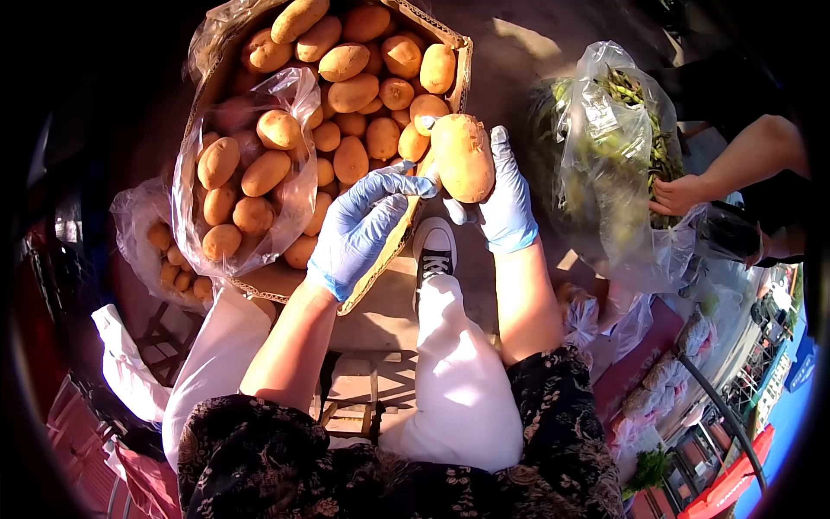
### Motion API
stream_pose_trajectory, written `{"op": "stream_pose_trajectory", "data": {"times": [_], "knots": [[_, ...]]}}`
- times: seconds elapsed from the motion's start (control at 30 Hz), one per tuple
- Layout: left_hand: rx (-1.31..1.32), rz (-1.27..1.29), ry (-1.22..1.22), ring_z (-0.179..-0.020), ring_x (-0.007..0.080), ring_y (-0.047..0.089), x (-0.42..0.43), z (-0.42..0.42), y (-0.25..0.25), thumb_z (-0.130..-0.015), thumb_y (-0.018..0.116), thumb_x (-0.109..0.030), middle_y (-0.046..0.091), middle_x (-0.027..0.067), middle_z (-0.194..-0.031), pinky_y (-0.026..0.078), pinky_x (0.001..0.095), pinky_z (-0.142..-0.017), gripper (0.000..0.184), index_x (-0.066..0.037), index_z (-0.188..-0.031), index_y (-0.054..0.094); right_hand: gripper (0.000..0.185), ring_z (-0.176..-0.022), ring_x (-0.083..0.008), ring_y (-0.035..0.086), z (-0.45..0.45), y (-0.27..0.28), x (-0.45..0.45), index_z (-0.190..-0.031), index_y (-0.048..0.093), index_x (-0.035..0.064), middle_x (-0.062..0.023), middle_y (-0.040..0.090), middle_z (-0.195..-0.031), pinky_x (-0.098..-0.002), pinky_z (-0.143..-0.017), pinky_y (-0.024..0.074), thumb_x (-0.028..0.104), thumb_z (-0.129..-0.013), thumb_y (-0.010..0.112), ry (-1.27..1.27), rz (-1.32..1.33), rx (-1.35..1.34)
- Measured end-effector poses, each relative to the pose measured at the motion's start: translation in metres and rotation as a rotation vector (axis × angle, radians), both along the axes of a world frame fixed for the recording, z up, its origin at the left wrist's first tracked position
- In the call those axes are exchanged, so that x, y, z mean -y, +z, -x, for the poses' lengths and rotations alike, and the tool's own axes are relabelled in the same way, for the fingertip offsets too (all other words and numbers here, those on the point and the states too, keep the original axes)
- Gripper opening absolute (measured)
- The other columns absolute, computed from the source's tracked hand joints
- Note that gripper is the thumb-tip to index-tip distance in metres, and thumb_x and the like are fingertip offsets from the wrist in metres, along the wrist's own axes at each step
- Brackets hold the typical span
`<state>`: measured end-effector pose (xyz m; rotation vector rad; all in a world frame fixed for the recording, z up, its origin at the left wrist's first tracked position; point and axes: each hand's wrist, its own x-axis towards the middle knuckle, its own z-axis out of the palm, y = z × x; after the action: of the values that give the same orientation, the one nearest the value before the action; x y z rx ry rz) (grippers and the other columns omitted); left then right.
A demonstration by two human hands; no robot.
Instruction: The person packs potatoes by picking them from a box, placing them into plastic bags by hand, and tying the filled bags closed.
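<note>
A large potato point(464, 160) is held upright in my right hand point(508, 203), which wears a blue disposable glove. Patches of rough skin show near its top end. My left hand point(367, 221), gloved the same way, is just left of that potato with its fingers curled and the tips pinched together; whether anything is between them I cannot make out. Below and beyond both hands is a cardboard box point(462, 73) of loose potatoes. Inside its left part lies a clear plastic bag point(303, 186) with several more potatoes.
Another bag of small potatoes point(177, 268) sits left of the box. At right, another person's hand point(679, 195) touches a clear bag of green pods point(618, 130). My shoe point(435, 246) is close to the box's near edge. Market stalls and bagged goods point(661, 389) appear lower right.
</note>
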<state>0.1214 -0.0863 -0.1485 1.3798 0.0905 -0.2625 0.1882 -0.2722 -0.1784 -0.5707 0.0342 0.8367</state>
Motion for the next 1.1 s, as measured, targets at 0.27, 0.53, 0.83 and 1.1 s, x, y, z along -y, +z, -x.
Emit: {"op": "stream_pose_trajectory", "data": {"times": [0.27,0.53,0.83,1.1], "knots": [[0.049,-0.190,0.231,-0.116,0.0240,0.046,0.010,0.005,-0.027,-0.081,0.068,-0.031,0.046,0.0202,-0.126,0.036,0.0311,-0.099,0.077,0.005,-0.135,0.026,0.043,-0.100,-0.0128,0.056,0.021,0.007,-0.041,-0.123,0.049,-0.0043,-0.0079,0.059,-0.111,-0.0270,-0.085,0.0455,0.027,-0.094,0.050,-0.077,0.684,0.366],[0.292,-1.181,0.475,-0.116,0.0285,0.047,-0.094,-0.012,-0.019,-0.072,0.066,0.000,0.048,0.0142,-0.127,0.035,0.0364,-0.101,0.068,-0.007,-0.133,0.038,0.015,-0.074,-0.0156,0.063,-0.006,-0.001,-0.076,-0.096,0.064,-0.0005,-0.0113,0.067,-0.085,-0.0260,-0.069,0.0497,0.007,-0.083,0.062,-0.109,1.153,1.121],[0.243,-1.701,0.244,-0.117,0.0324,0.044,-0.118,-0.011,-0.033,-0.074,0.065,-0.010,0.043,0.0143,-0.134,0.031,0.0440,-0.099,0.058,-0.032,-0.126,0.051,0.067,-0.100,-0.0380,0.055,-0.019,-0.050,-0.116,-0.125,0.037,-0.0010,-0.0226,0.049,-0.120,-0.0422,-0.084,0.0470,0.021,-0.071,0.070,0.723,1.472,1.463],[0.249,-1.587,0.283,-0.119,0.0357,0.043,-0.132,-0.023,-0.036,-0.076,0.065,-0.022,0.042,0.0192,-0.134,0.029,0.0454,-0.101,0.053,-0.022,-0.126,0.051,0.067,-0.102,-0.0382,0.055,-0.042,-0.057,-0.139,-0.112,0.051,0.0002,-0.0268,0.051,-0.111,-0.0399,-0.088,0.0456,0.036,-0.062,0.077,0.769,1.463,1.094]]}}
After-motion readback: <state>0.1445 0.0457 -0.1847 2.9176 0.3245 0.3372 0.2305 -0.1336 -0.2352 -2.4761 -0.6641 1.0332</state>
